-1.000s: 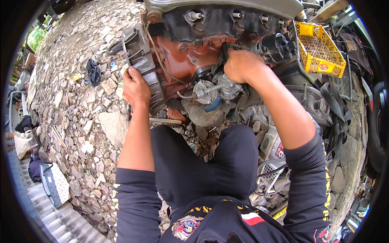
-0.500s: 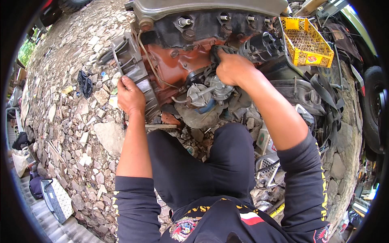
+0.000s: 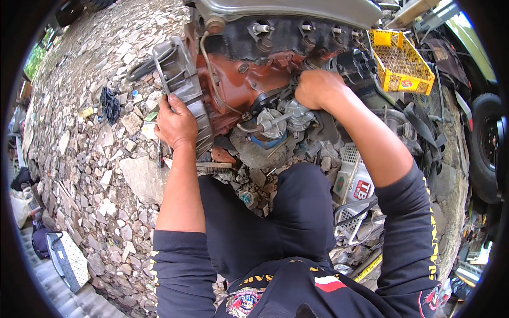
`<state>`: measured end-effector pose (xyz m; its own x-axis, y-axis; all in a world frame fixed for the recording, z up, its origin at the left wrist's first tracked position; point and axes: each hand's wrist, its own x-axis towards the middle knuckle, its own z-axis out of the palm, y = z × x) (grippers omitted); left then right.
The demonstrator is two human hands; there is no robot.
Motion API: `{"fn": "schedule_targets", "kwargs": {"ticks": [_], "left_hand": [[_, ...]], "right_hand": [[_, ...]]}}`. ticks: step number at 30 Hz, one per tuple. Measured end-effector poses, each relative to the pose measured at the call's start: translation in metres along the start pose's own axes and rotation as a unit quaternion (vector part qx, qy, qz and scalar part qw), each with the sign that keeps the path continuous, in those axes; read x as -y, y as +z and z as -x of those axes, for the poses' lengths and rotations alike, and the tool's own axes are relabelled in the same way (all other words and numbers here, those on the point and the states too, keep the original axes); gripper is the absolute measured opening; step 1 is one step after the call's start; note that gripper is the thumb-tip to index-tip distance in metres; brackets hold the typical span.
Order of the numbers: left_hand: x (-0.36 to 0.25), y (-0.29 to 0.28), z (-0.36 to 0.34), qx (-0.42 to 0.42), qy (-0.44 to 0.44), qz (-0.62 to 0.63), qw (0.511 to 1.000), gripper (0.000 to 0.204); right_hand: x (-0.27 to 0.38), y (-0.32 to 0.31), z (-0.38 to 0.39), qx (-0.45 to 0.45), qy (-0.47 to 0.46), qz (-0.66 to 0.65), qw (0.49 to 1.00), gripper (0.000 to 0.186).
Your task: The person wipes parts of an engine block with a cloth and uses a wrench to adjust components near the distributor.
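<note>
Hands (image 3: pixel 176 126) — unmoved on engine (image 3: pixel 238 85)

Both forearms reach forward from the lower edge, bare from pushed-up dark sleeves with yellow lettering. The left hand (image 3: pixel 176 125) is set flat, fingers curled over an edge, arm nearly straight. The right hand (image 3: pixel 316 88) is closed in a fist, knuckles up, its forearm angling inward from the right.
</note>
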<state>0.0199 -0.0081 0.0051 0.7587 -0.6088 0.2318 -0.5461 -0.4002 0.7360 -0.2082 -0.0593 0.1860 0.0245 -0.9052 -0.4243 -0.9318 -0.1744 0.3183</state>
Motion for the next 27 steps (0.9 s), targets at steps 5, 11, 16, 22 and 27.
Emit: {"fn": "schedule_targets", "kwargs": {"ticks": [5, 11, 16, 22, 27], "left_hand": [[-0.005, 0.004, 0.003, 0.015, 0.0, 0.003, 1.0, 0.049], [0.008, 0.007, -0.003, 0.0, 0.005, 0.004, 1.0, 0.05], [-0.004, 0.001, 0.0, 0.032, -0.026, 0.002, 0.999, 0.05], [-0.005, -0.006, -0.001, 0.036, -0.01, 0.004, 0.999, 0.052], [-0.008, -0.003, 0.002, 0.041, -0.01, 0.001, 0.999, 0.053]], "right_hand": [[-0.013, 0.028, -0.007, -0.096, -0.003, -0.106, 0.99, 0.04], [-0.006, 0.021, 0.006, -0.054, 0.03, -0.14, 0.988, 0.057], [-0.01, 0.022, -0.014, -0.083, 0.126, -0.27, 0.951, 0.066], [0.003, 0.014, -0.042, -0.081, 0.163, -0.331, 0.926, 0.041], [0.0, 0.017, -0.031, -0.093, 0.19, -0.37, 0.904, 0.043]]}}
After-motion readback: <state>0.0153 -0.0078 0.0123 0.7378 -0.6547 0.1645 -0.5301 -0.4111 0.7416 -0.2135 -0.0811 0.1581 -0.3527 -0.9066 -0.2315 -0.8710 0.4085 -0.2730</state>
